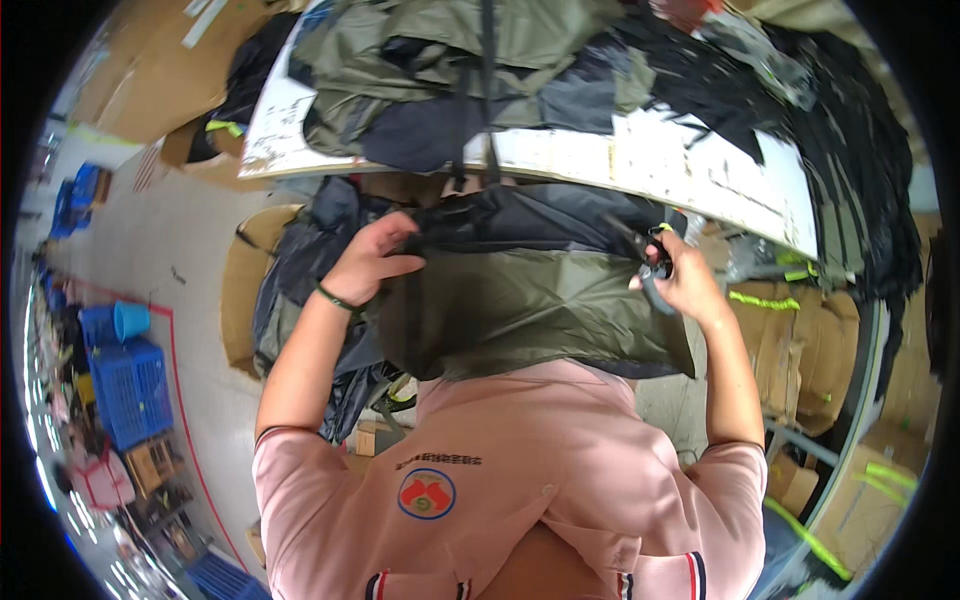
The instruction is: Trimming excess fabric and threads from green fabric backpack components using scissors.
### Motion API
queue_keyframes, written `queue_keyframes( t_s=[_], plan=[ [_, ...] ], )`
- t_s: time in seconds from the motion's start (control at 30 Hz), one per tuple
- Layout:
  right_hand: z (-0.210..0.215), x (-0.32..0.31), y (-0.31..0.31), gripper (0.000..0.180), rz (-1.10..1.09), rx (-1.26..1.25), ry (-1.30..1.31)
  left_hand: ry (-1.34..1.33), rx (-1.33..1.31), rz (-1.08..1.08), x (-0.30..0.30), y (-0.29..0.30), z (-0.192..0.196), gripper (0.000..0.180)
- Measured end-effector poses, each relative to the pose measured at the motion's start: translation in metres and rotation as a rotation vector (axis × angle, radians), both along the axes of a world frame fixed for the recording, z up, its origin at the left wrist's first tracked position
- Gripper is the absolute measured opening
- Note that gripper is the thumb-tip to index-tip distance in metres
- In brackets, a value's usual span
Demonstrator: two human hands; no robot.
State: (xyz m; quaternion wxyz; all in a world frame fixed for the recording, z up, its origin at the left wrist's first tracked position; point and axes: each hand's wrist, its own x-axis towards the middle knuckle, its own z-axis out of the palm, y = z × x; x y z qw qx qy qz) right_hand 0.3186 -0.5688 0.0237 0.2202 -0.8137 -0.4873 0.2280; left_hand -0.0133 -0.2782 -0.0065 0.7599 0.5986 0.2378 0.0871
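Note:
A piece of olive-green and black coated fabric [540, 300] lies spread across my lap, below the table edge. My left hand [375, 262] grips it at its upper left corner, thumb and fingers closed on the black edge. In my right hand [690, 285] is a pair of dark scissors [655, 262], held at the fabric's upper right side. Their blades point up and to the left, over the black band. Whether the blades are apart is too blurred to tell.
Ahead stands a white table [690, 185] heaped with olive and black fabric [430, 110]. Black straps [860, 150] hang off its right end. Cardboard boxes [815, 350] flank me on the right; an open carton [240, 290] with dark fabric is at left. Blue crates [130, 390] stand farther left.

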Motion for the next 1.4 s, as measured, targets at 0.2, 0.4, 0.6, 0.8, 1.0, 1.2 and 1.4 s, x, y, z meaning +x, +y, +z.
queue_keyframes(
  t_s=[0.2,0.4,0.6,0.8,1.0,1.2,1.4],
  plan=[
    [0.035,-0.065,0.073,0.062,0.479,0.156,-0.178,-0.063,0.014,-0.026,0.007,-0.02,0.026,0.038],
    [0.044,-0.086,0.102,0.061,0.557,0.122,-0.194,-0.082,-0.074,-0.045,0.011,-0.025,0.025,0.03],
    [0.037,-0.086,0.101,0.059,0.516,0.162,-0.184,-0.072,-0.086,-0.026,0.013,-0.023,0.023,0.029],
    [0.045,-0.09,0.102,0.058,0.478,0.139,-0.149,-0.089,-0.085,-0.06,0.017,-0.023,0.017,0.029],
    [0.04,-0.088,0.101,0.058,0.505,0.197,-0.233,-0.075,-0.088,-0.096,0.019,-0.024,0.023,0.03],
    [0.046,-0.087,0.104,0.055,0.523,0.173,-0.255,-0.035,-0.049,-0.124,0.02,-0.021,0.025,0.03],
    [0.043,-0.08,0.098,0.046,0.552,0.187,-0.314,0.008,0.002,-0.138,0.02,-0.024,0.025,0.029]
  ],
)
